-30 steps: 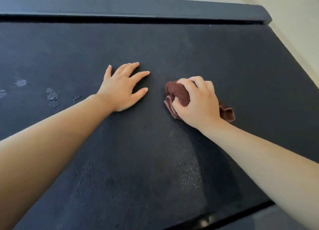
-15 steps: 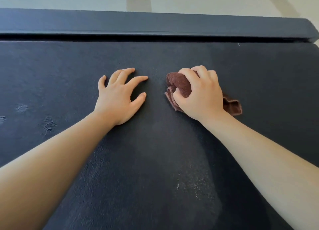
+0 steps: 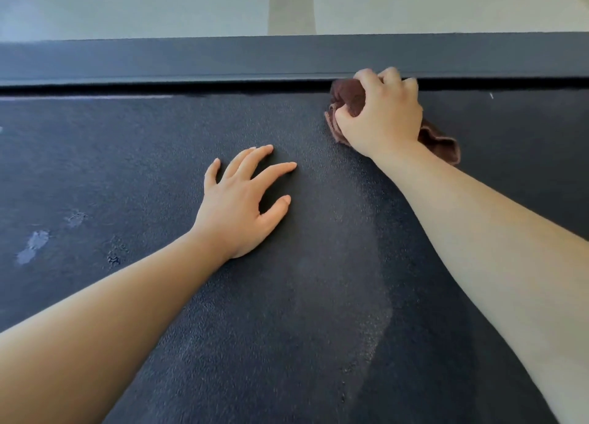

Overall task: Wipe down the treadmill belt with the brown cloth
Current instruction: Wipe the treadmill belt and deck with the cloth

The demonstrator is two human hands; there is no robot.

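**Cloth at the belt's far edge**

The right hand (image 3: 382,114) gripped the bunched brown cloth (image 3: 347,97), fingers curled tight over it. It pressed the cloth onto the treadmill belt (image 3: 127,156) at the belt's far edge, against the dark side rail (image 3: 191,60). A flap of cloth stuck out beside the wrist. The left hand (image 3: 242,207) lay flat near the belt's middle, fingers straight and spread, apart from the cloth. A pale grainy streak (image 3: 350,264) ran from the cloth toward the near edge. Pale scuff marks (image 3: 33,245) sat by the left edge.
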